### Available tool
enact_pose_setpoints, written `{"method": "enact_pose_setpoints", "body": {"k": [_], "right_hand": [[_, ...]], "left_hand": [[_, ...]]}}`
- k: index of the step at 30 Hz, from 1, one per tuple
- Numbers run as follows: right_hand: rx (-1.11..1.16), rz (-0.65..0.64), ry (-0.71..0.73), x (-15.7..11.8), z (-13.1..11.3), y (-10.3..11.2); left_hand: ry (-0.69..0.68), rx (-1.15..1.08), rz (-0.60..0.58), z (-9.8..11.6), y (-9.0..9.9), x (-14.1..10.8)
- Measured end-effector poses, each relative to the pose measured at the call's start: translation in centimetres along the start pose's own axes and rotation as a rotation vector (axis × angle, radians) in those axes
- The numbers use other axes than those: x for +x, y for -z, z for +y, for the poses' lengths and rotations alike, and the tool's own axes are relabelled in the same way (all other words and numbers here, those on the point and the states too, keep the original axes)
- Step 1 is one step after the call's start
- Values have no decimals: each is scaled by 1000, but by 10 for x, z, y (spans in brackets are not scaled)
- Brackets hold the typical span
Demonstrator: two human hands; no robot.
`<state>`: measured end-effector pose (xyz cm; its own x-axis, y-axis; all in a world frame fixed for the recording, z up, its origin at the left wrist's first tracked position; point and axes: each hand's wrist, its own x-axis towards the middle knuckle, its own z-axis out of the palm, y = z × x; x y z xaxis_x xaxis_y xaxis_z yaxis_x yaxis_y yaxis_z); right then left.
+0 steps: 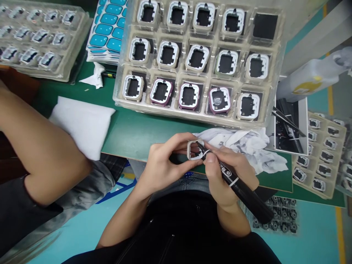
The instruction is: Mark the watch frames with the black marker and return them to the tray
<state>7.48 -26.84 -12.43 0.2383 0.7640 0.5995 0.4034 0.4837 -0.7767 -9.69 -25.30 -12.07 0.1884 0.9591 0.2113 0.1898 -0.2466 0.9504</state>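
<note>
Between the fingertips and thumb of my left hand [165, 165] is a small beige and white square watch-case frame [189, 151]. My right hand [225, 172] grips a thick black marker pen [249, 198], its tip pointed at the upper inner edge of the frame. Whether the tip touches the frame I cannot tell. Just beyond my hands stands a clear plastic tray [198, 113] with rows of similar frames, some beige, some purple. One compartment at its far right corner holds only a black pad [265, 26].
Right of my hands lie a crumpled white cloth [247, 145] and a white box [305, 146] with tweezers and markers. A bottle [308, 80] stands behind it. More trays sit left [66, 68] and right [320, 157]. A co-worker's arm [46, 146] rests near a folded white cloth [85, 124].
</note>
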Motion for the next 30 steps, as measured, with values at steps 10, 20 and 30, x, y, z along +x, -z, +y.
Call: {"method": "enact_pose_setpoints", "body": {"k": [10,20,30], "right_hand": [[96,-50,-15,-2,5,6],[24,-15,-7,-6,2,5],[-79,-203,-140,-15,47,40]], "left_hand": [[14,-51,-5,0,1,0],[36,-119,-18,-1,0,1],[212,-348,-8,-12,-1,7]]}}
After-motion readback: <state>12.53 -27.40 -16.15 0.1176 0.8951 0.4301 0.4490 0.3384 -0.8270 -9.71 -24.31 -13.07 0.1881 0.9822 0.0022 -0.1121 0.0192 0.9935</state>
